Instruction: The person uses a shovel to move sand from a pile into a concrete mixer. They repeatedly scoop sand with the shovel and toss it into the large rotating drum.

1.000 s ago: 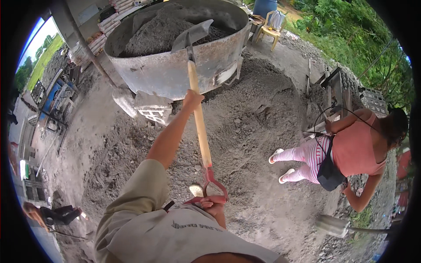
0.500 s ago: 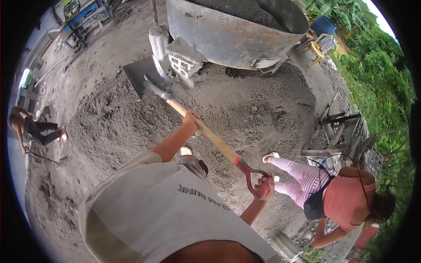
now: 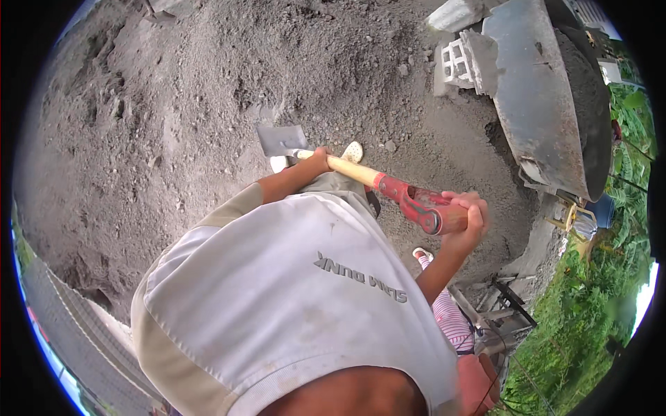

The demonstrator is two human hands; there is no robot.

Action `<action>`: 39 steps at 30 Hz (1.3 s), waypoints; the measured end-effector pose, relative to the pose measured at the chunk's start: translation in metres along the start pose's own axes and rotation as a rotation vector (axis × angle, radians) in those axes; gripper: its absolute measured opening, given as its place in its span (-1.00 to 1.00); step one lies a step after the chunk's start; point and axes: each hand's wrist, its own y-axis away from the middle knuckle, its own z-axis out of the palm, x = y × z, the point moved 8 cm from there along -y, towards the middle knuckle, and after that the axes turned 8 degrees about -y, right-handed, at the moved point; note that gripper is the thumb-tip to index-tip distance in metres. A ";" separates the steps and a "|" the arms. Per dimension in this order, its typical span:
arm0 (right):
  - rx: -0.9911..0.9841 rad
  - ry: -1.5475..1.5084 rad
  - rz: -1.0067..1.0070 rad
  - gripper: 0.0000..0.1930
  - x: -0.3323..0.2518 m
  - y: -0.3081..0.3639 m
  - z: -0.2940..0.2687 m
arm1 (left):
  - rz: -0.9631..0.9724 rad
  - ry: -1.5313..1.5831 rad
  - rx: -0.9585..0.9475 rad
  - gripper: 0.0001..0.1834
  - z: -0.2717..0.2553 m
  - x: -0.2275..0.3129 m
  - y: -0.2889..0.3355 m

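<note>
I hold a shovel [image 3: 355,170] across the front of my body. My left hand [image 3: 320,161] is wrapped round its pale wooden shaft, low down near the blade. Up at the other end, my right hand [image 3: 474,213] grips the red D-shaped handle. The flat grey blade [image 3: 283,139] is down at the sandy gravel [image 3: 250,62], close by my light-coloured clogs [image 3: 352,152]. Whether the blade's edge is in the gravel or only resting on it, I cannot tell. No load shows on the blade.
A large metal tub [image 3: 538,90] holding grey material stands at the right, with a concrete block [image 3: 463,64] beside it. Another person in striped leggings [image 3: 452,320] is at the lower right, near scrap timber [image 3: 503,305]. Green plants [image 3: 576,333] line the right side.
My view has turned left, so the tub now appears farther right. The shovel blade has come from beside the tub's block to the gravel near my feet. Both hands keep their hold.
</note>
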 end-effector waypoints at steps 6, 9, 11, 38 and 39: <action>0.001 0.013 -0.368 -0.84 -0.062 0.090 0.122 | 0.072 0.051 -0.287 -0.87 -0.005 0.049 0.046; -0.047 -0.011 -0.539 -0.85 -0.097 0.127 0.163 | 0.215 0.010 -0.415 -0.86 0.007 0.079 0.083; -0.047 0.031 -0.588 -0.85 -0.110 0.143 0.180 | 0.336 -0.236 -0.271 -0.74 0.013 0.081 0.142; -0.533 0.366 -0.353 -0.68 0.042 0.245 0.348 | 1.862 -0.372 -0.122 -0.48 -0.176 0.089 0.479; -0.573 0.458 -0.328 -0.67 0.039 0.243 0.352 | 1.823 -0.436 -0.112 -0.49 -0.173 0.086 0.475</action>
